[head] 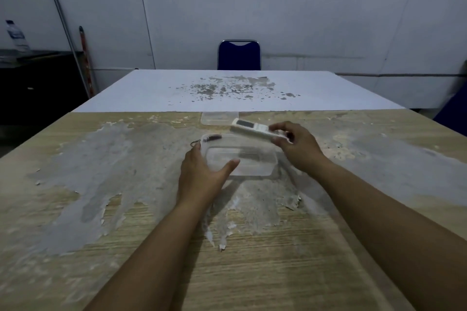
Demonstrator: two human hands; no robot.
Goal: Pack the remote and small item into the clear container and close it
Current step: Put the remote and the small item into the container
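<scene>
A clear rectangular container (255,159) sits open on the worn wooden table (101,184). My left hand (202,174) grips its near left corner, thumb over the rim. My right hand (295,144) holds a white remote (250,127) with a dark screen, tilted just above the container's far right rim. The clear lid (217,118) lies flat just behind the container. A small dark item (214,137) shows at the container's far left corner, with a thin wire ring (195,144) beside it; I cannot tell whether it lies inside or behind.
A white table (227,91) with flaked patches adjoins the far edge. A blue chair (238,55) stands behind it. On the left are a dark cabinet (38,78) with a water bottle (16,35) and leaning poles (75,45).
</scene>
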